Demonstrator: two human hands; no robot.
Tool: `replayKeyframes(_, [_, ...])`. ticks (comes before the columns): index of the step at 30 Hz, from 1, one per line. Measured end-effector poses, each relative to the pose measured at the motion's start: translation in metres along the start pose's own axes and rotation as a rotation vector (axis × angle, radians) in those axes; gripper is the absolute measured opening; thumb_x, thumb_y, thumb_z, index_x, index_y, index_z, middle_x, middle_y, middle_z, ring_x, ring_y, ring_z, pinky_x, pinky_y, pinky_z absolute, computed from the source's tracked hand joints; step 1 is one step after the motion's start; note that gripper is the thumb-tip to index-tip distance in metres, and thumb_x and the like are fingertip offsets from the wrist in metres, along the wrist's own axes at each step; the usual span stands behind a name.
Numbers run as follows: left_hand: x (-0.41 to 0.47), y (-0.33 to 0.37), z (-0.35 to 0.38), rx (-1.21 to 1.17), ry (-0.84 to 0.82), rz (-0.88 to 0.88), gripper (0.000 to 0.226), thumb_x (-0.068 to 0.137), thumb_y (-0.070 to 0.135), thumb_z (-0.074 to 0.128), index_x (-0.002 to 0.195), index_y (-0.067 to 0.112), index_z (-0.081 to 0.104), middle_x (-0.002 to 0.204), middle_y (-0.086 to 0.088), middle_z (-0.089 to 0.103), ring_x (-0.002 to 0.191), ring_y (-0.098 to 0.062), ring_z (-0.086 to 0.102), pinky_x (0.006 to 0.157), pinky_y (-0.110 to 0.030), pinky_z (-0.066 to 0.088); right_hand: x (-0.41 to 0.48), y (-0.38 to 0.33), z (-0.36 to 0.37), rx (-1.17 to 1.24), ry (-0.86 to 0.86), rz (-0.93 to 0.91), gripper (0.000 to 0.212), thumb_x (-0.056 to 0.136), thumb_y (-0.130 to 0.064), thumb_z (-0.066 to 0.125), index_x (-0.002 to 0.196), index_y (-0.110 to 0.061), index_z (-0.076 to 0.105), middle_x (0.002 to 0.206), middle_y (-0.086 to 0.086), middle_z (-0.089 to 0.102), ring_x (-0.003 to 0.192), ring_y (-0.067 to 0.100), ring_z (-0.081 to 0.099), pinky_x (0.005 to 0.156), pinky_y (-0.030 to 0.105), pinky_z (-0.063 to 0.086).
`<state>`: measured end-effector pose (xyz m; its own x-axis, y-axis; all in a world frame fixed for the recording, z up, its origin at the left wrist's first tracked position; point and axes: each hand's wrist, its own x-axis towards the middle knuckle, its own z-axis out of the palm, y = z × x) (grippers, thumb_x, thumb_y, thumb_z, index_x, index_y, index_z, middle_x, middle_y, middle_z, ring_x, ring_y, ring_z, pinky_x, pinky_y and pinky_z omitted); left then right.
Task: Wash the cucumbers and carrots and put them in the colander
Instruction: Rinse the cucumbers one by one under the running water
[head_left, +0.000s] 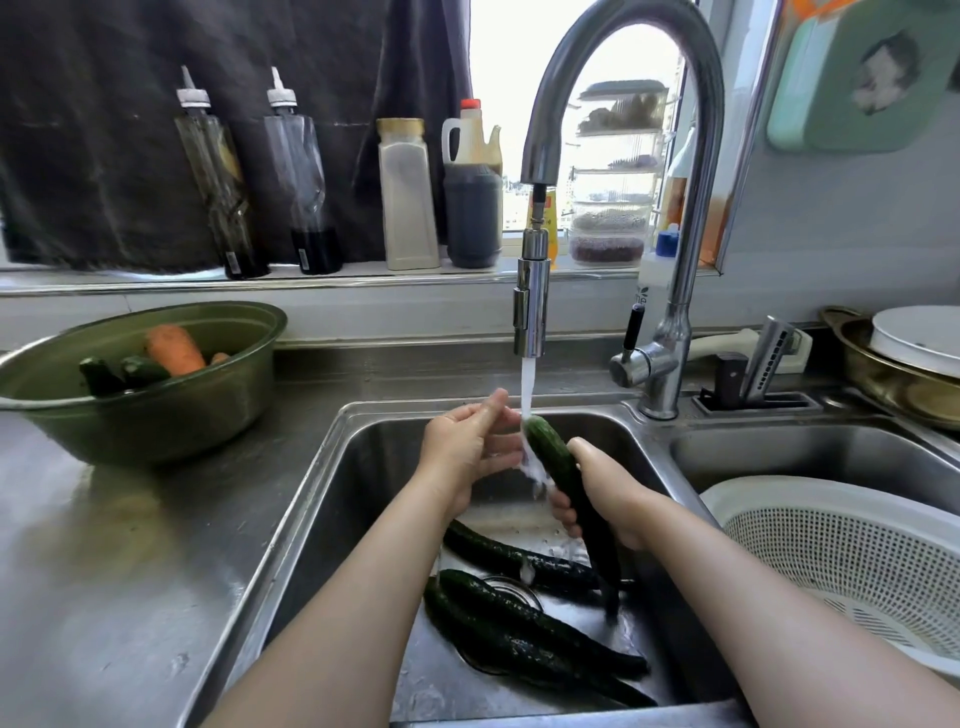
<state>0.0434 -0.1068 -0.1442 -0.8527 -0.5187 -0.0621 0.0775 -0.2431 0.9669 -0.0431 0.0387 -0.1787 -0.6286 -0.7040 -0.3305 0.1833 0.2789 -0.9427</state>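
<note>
Under tap (531, 312) | cucumber (553, 452) gripped in R hand (608, 493) | L hand (467, 447) beside tip

The right hand (597, 491) grips a cucumber (551, 453) mid-length — above the grip its tip meets the tap's stream (528, 384), the left hand (465, 447) straight-fingered just beside. Below the grip, more cucumbers (519, 623) lie in the sink (358, 467).
</note>
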Motion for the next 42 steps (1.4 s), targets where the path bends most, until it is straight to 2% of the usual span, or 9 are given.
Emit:
replayKeyframes(5, [0.003,-0.012,0.002,0.496,-0.022,0.036,0.044,0.108,0.045,0.039,0.11,0.019,0.075,0.104,-0.001,0.076,0.095,-0.02,0.07,0.073,-0.026,0.047,0.001,0.001,0.001,0.018,0.008,-0.001,0.044,0.096,-0.038,0.021,0.065,-0.014,0.042,0.054,0.004,0.041,0.046,0.019,0.034,0.049,0.031,0.027])
replayKeyframes(9, [0.002,-0.01,-0.002,0.314,-0.182,0.007,0.041,0.106,0.043,0.044,0.114,0.021,0.077,0.114,-0.001,0.076,0.107,-0.023,0.07,0.098,-0.038,0.05,0.003,0.002,-0.001,0.04,0.013,0.005,0.045,0.097,-0.04,0.021,0.066,-0.015,0.042,0.054,0.004,0.039,0.046,0.019,0.033,0.049,0.031,0.026])
replayKeyframes(15, [0.002,-0.005,-0.004,0.076,-0.069,-0.016,0.015,0.097,0.02,0.067,0.107,0.012,0.076,0.1,-0.008,0.078,0.092,-0.023,0.073,0.093,-0.043,0.056,0.005,0.003,-0.002,0.019,0.023,0.044,0.046,0.095,-0.044,0.024,0.064,-0.015,0.043,0.054,0.003,0.039,0.046,0.018,0.032,0.049,0.03,0.026])
replayKeyframes(21, [0.006,0.001,-0.011,-0.296,-0.092,-0.321,0.059,0.108,0.045,0.029,0.123,0.002,0.067,0.112,-0.019,0.075,0.099,-0.034,0.073,0.09,-0.047,0.054,0.005,0.0,-0.003,0.047,0.083,0.043,0.049,0.095,-0.044,0.024,0.06,-0.016,0.044,0.053,0.004,0.04,0.045,0.019,0.032,0.049,0.029,0.027])
replayKeyframes(24, [0.009,-0.001,-0.016,-0.293,-0.166,-0.359,0.066,0.104,0.056,0.025,0.135,0.011,0.063,0.126,-0.021,0.069,0.119,-0.041,0.063,0.11,-0.055,0.04,0.005,0.0,-0.005,0.044,0.116,0.04,0.05,0.096,-0.044,0.024,0.06,-0.015,0.043,0.051,0.003,0.041,0.043,0.019,0.032,0.049,0.029,0.027])
replayKeyframes(28, [0.012,-0.011,-0.01,-0.107,-0.361,-0.433,0.071,0.099,0.07,0.016,0.14,0.032,0.059,0.138,-0.023,0.056,0.136,-0.043,0.044,0.104,-0.058,0.03,0.007,-0.001,-0.004,0.051,0.175,0.016,0.047,0.096,-0.044,0.026,0.064,-0.015,0.045,0.053,0.003,0.043,0.045,0.019,0.034,0.049,0.029,0.029])
replayKeyframes(31, [0.004,-0.019,0.005,-0.009,-0.506,-0.456,0.059,0.099,0.056,0.021,0.11,0.022,0.067,0.099,-0.014,0.058,0.105,-0.034,0.057,0.095,-0.048,0.037,0.006,-0.003,-0.004,0.044,0.217,0.019,0.048,0.095,-0.043,0.027,0.062,-0.015,0.046,0.051,0.004,0.042,0.042,0.019,0.035,0.049,0.027,0.03])
replayKeyframes(35, [0.002,-0.021,0.019,-0.01,-0.448,-0.432,0.043,0.104,0.043,0.035,0.095,0.018,0.068,0.088,-0.01,0.061,0.089,-0.031,0.063,0.092,-0.043,0.047,0.005,-0.003,-0.007,0.024,0.245,0.033,0.048,0.092,-0.046,0.028,0.059,-0.014,0.046,0.051,0.005,0.042,0.042,0.02,0.034,0.048,0.028,0.03])
replayKeyframes(42, [0.011,-0.027,0.013,0.089,-0.231,-0.188,0.034,0.101,0.003,0.042,0.118,0.019,0.067,0.094,-0.006,0.074,0.089,-0.028,0.071,0.091,-0.044,0.055,-0.002,-0.003,-0.003,-0.044,0.096,0.111,0.068,0.097,-0.072,0.026,0.07,-0.014,0.049,0.052,0.005,0.041,0.04,0.019,0.035,0.051,0.027,0.038])
